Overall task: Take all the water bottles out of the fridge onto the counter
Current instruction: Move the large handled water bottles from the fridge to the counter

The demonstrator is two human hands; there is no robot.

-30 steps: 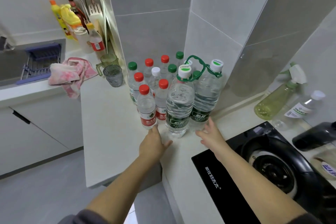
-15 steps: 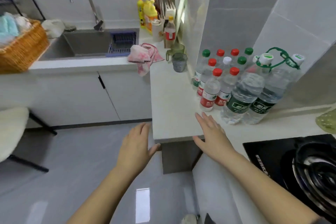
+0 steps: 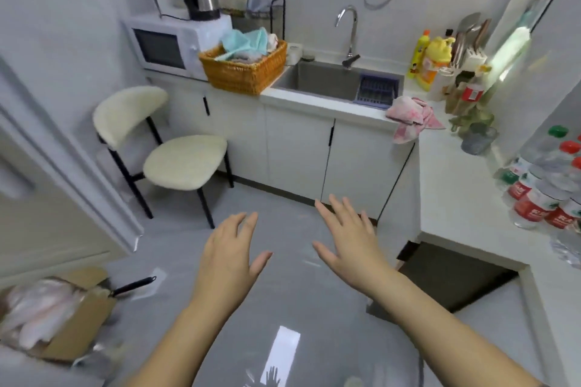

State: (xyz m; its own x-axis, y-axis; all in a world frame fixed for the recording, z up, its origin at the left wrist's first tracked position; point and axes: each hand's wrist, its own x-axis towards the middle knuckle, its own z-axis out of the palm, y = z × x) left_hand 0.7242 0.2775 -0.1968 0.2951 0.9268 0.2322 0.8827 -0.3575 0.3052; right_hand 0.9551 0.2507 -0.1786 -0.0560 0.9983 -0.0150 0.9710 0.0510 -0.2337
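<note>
The clear plastic water bottles (image 3: 540, 188) stand clustered upright on the white bench (image 3: 456, 198) at the right edge of the frame, which partly cuts them off. Their caps are red or green. The nearer ones wear red labels with white writing too blurred to read, and one farther back carries a green-and-white label that is equally unreadable.

At lower centre the person's left hand (image 3: 229, 254) and right hand (image 3: 352, 242) hover palm-down above the grey floor, well apart from the bottles. Their fingers (image 3: 248, 221) are straight and spread, holding nothing.

At upper centre an orange woven basket (image 3: 245, 72) on the bench holds teal and pale cloths. The steel sink (image 3: 323, 80) beside it contains a blue slatted rack (image 3: 377, 91). Right of the sink stand two yellow detergent bottles (image 3: 429, 60), their print illegible. At lower left a brown cardboard box (image 3: 78, 320) holds pale pink material too blurred to identify.
</note>
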